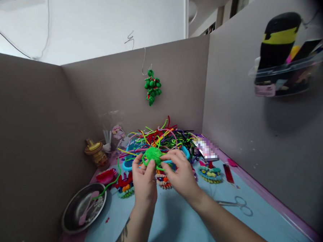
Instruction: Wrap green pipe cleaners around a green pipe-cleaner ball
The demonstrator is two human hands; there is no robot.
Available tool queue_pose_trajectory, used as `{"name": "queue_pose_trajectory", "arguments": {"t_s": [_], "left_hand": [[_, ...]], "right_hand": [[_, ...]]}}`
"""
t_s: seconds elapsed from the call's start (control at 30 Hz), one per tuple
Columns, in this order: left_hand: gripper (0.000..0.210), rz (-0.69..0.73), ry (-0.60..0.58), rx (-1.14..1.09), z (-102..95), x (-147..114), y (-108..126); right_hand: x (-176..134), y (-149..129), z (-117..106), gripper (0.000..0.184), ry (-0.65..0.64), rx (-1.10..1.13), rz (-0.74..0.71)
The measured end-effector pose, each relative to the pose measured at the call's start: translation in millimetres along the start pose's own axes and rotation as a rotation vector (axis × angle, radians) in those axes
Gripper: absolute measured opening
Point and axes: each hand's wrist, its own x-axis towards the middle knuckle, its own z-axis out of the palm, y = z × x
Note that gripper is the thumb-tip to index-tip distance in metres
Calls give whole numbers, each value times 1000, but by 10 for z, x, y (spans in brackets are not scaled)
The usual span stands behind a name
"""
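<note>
A bright green fuzzy pipe-cleaner ball (153, 155) is held up above the table with loose green strands around it. My left hand (144, 178) pinches it from the left, thumb in front. From the right, the thumb and fingers of my right hand (182, 174) close on its lower edge and a strand there. Behind the ball, a heap of many-coloured pipe cleaners (164, 135) spills over a blue tray (127, 165). Under and beside my hands lie colourful pipe-cleaner pieces, one (164, 180) partly hidden by the right hand and another (210, 173) farther right.
A metal bowl (67, 216) holding a pink tool stands left. Scissors (238, 203) and a red strip (228, 173) lie right. A brown-yellow jar (96, 153) stands back left. Grey partitions (175, 73) enclose the table; a green ornament (153, 87) and a filled clear holder (283, 73) hang there.
</note>
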Motion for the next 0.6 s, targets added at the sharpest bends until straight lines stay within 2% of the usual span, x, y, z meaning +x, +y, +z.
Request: {"name": "queue_pose_trajectory", "arguments": {"t_s": [0.1, 0.2, 0.33, 0.43, 0.6], "left_hand": [[60, 1, 14, 14, 2, 13, -5], [62, -33, -9, 4, 12, 7, 4], [63, -134, -107, -13, 3, -9, 15], [65, -230, -163, 3, -24, 3, 25], [64, -305, -220, 40, -47, 42, 47]], "right_hand": [[27, 46, -3, 10, 7, 96, 62], [69, 123, -7, 12, -15, 327, 173], [109, 200, -28, 29, -163, 653, 390], [122, 228, -57, 27, -203, 694, 443], [129, 266, -77, 27, -206, 643, 412]]}}
